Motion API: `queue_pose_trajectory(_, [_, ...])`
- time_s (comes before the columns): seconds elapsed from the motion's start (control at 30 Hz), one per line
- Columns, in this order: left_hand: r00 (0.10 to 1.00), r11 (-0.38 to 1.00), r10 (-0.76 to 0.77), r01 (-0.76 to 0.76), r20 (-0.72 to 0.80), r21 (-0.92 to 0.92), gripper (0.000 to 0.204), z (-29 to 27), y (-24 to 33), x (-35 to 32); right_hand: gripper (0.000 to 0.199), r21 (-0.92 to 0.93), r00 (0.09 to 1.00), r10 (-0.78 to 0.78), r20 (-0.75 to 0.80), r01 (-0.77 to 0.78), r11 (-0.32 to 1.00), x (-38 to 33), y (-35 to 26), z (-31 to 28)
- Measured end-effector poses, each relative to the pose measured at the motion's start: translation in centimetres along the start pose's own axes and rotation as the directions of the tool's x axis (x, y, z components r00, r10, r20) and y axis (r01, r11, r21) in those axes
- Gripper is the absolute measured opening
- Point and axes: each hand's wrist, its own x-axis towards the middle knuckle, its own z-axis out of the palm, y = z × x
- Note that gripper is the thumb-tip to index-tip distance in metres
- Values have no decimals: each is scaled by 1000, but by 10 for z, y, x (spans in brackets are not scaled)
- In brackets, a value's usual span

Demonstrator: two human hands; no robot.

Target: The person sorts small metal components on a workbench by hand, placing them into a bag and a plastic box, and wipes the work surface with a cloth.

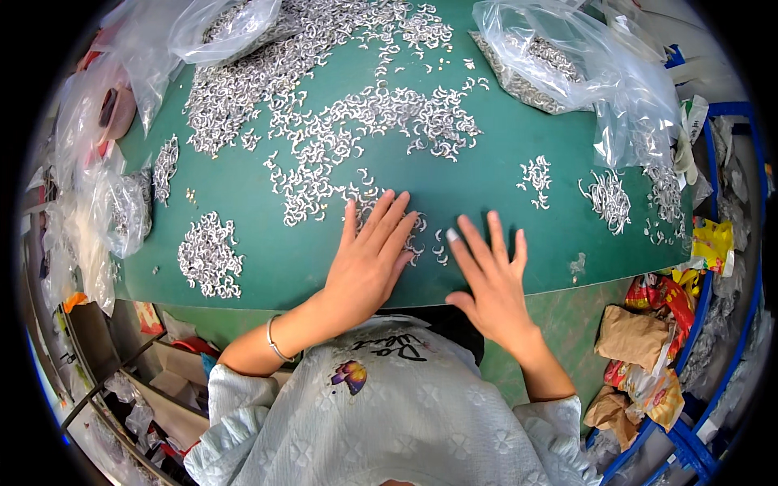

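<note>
On the green mat, seen from my head camera, lie heaps of small curved silver clips. My left hand rests flat, fingers spread and straight, its tips on the near edge of the clip heap; it grips nothing. My right hand lies flat on bare mat just beside it, fingers splayed, holding nothing, with a few stray clips between the two hands. A small pile sits near the mat's left edge, and others lie at the right. Clear plastic bags sit at the far corners: one far left, one far right, both seemingly holding more clips. Crumpled brown paper and yellow-red wrappers lie beyond the right edge.
</note>
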Motion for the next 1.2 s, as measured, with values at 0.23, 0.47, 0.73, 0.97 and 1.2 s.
queue_pose_trajectory(0.23, [944, 883, 311, -330, -109, -335, 38, 17, 21, -32, 67, -25, 996, -54, 77, 56, 998, 7, -1, -3])
queue_pose_trajectory(0.47, [983, 681, 176, -83, 53, -728, 38, 32, 30, -58, 69, -10, 994, -59, 88, 60, 998, -9, 1, -2])
queue_pose_trajectory(0.73, [779, -647, 168, 549, 604, -529, 50, 94, 15, -67, 72, -11, 985, -130, 112, 132, 991, -13, -9, 7])
queue_pose_trajectory(0.97, [820, -789, 94, 407, 564, -460, 51, 98, 19, -65, 80, 114, 941, -228, 249, 205, 972, -35, -25, 12])
queue_pose_trajectory(1.2, [740, -286, -7, 643, 672, -711, 28, 65, 7, -94, 71, 142, 972, -222, 72, 210, 967, -14, -25, 9])
